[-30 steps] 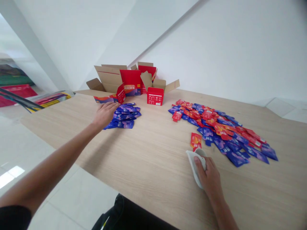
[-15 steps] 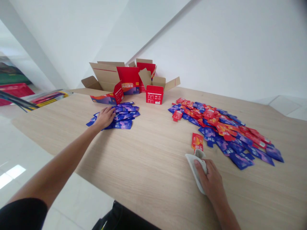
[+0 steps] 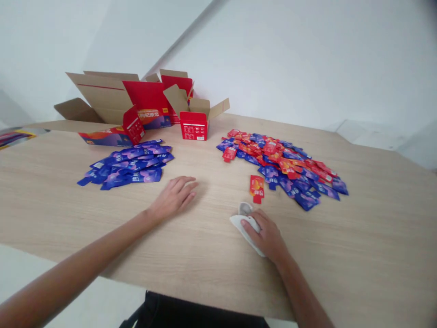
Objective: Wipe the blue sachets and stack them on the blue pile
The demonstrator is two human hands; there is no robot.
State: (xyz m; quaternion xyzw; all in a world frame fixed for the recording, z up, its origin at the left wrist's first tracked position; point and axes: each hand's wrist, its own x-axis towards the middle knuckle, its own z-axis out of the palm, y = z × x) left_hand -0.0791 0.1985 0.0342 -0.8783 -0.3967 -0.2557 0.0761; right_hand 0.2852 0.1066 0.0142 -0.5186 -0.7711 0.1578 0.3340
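Note:
My left hand [image 3: 175,197] is held over the table with its fingers apart and nothing in it. To its upper left lies a heap of blue-purple sachets [image 3: 133,164]. My right hand [image 3: 268,234] grips a folded white cloth [image 3: 246,228] close to the tabletop. Just beyond the cloth, a single red sachet [image 3: 256,187] lies flat, apart from the others. Farther right spreads a larger mixed pile of red and blue sachets [image 3: 287,166].
A large open carton [image 3: 112,136] stands at the back left, with red cartons [image 3: 177,89] behind. A smaller open red box [image 3: 194,125] stands to their right, flaps spread. The wooden table [image 3: 205,282] ends at its front edge near my body. A white wall rises behind.
My left hand has left the blue sachets and moved right, now empty. The cloth in my right hand has drawn clear of the single red sachet. The view has turned right.

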